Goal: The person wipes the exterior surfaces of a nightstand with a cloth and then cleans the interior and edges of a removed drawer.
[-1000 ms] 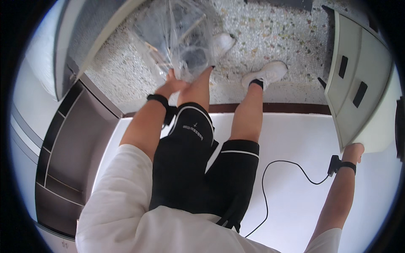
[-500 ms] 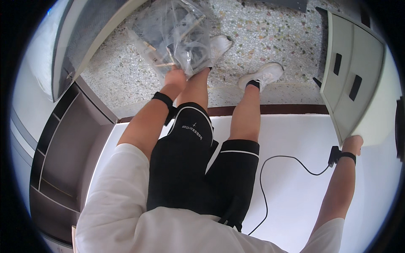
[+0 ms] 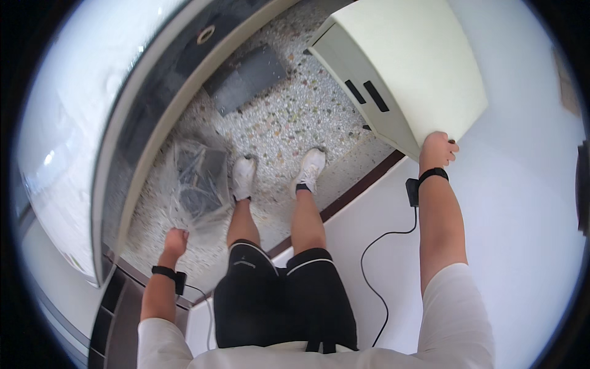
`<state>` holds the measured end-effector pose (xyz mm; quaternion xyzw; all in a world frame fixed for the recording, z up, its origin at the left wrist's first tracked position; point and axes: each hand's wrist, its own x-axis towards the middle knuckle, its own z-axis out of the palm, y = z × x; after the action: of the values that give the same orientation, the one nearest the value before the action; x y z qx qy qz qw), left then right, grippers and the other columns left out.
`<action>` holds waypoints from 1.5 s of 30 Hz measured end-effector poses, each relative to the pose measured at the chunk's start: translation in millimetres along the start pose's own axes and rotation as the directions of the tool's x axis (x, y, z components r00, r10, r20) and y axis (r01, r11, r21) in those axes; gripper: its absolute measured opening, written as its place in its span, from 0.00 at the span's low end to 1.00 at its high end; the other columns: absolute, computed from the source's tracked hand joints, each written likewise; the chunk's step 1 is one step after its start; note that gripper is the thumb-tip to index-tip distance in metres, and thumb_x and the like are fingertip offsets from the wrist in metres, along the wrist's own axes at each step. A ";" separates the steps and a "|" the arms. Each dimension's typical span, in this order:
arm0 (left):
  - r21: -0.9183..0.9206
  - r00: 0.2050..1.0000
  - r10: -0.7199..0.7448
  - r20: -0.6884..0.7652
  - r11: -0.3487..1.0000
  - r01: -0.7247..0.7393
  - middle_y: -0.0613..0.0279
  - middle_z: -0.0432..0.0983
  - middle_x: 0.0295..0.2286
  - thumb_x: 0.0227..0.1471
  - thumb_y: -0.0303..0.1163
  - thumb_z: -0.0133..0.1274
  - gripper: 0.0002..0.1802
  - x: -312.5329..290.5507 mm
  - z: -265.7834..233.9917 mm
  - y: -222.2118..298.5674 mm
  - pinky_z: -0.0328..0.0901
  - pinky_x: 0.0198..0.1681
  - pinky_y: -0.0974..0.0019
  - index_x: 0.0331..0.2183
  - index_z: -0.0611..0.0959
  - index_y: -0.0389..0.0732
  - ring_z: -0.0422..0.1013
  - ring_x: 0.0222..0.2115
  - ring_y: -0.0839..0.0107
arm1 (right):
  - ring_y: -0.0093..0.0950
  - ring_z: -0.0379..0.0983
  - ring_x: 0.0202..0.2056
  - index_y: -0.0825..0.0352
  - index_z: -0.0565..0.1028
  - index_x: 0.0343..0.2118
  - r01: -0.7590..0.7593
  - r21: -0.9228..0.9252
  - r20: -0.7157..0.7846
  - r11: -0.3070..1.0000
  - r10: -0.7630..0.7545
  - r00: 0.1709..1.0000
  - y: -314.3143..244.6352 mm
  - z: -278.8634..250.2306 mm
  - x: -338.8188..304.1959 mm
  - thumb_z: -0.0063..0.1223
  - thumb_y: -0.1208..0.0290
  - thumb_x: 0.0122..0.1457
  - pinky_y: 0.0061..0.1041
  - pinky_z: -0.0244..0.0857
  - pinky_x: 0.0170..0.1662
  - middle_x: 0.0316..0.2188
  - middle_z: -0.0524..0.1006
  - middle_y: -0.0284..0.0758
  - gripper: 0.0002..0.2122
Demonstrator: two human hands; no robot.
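My left hand (image 3: 176,242) is closed, at the left of my legs, with the near, gathered edge of a clear plastic bag (image 3: 201,178) at its fingers. Dark contents show through the wrinkled film, too blurred to name. At the right, my right hand (image 3: 436,150) is held with curled fingers by the near corner of a cream cabinet (image 3: 424,61). A small dark spot shows at those fingertips; what it is I cannot make out. Each wrist wears a black strap with a small box and a cable.
A grey mat (image 3: 249,77) lies on the speckled floor (image 3: 276,135) beyond my shoes. Along the left runs a large curved glossy white surface (image 3: 67,135) with a dark band. A brown shelf unit (image 3: 126,301) stands at the lower left. The cabinet's front has two dark handles.
My view has turned toward the right. The bag now appears lower and farther left, with my left hand at its near edge. The cabinet shows more of its top, and my right hand appears higher.
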<state>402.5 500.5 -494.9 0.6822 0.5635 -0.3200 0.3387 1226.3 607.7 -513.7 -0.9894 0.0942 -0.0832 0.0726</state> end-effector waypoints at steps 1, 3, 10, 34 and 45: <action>0.048 0.998 0.039 -0.058 0.998 -0.037 0.42 0.77 0.29 0.57 0.39 0.50 0.16 1.0 -5.0 -8.0 0.67 0.41 0.45 0.26 0.82 0.35 0.72 0.35 0.42 | 0.51 0.68 0.50 0.58 0.63 0.55 0.001 -0.017 0.011 1.000 -0.001 1.000 -4.3 0.9 6.5 0.39 0.58 0.62 0.48 0.64 0.51 0.53 0.64 0.52 0.20; 0.010 0.990 0.104 -0.097 0.995 -0.103 0.42 0.77 0.28 0.57 0.38 0.50 0.17 -4.2 -24.7 -6.5 0.66 0.41 0.44 0.24 0.80 0.34 0.71 0.35 0.41 | 0.52 0.68 0.49 0.58 0.61 0.56 0.068 -0.034 0.064 0.997 -0.065 0.996 5.9 2.9 27.2 0.40 0.58 0.62 0.49 0.64 0.50 0.54 0.63 0.54 0.21; 0.040 0.970 0.242 -0.023 0.970 -0.240 0.43 0.77 0.26 0.55 0.37 0.51 0.16 -75.5 -103.7 13.3 0.67 0.39 0.44 0.22 0.81 0.36 0.73 0.32 0.42 | 0.54 0.74 0.43 0.67 0.64 0.50 0.686 0.293 0.462 0.667 -0.726 0.509 103.2 -59.7 62.4 0.44 0.65 0.61 0.49 0.66 0.47 0.39 0.76 0.56 0.17; 0.218 0.795 0.378 -0.475 0.926 -0.310 0.38 0.74 0.23 0.59 0.39 0.49 0.21 -386.7 -439.0 145.2 0.63 0.31 0.42 0.20 0.76 0.34 0.71 0.28 0.38 | 0.48 0.74 0.48 0.66 0.77 0.46 0.618 0.452 0.818 0.644 -0.575 0.001 238.4 -405.5 -72.4 0.50 0.54 0.59 0.42 0.68 0.50 0.44 0.79 0.48 0.21; 0.107 0.593 0.391 -0.704 0.884 -0.456 0.37 0.73 0.23 0.60 0.35 0.48 0.17 -351.5 -463.5 293.2 0.62 0.30 0.43 0.26 0.76 0.32 0.70 0.28 0.36 | 0.46 0.75 0.47 0.64 0.76 0.49 0.635 0.584 0.769 0.505 -0.594 -0.236 182.9 -399.2 -70.3 0.48 0.57 0.59 0.41 0.69 0.49 0.46 0.79 0.45 0.20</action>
<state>660.7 648.0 84.7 0.8504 0.4838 0.0804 0.1907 1055.1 392.8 -164.0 -0.7102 -0.4765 0.5164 0.0440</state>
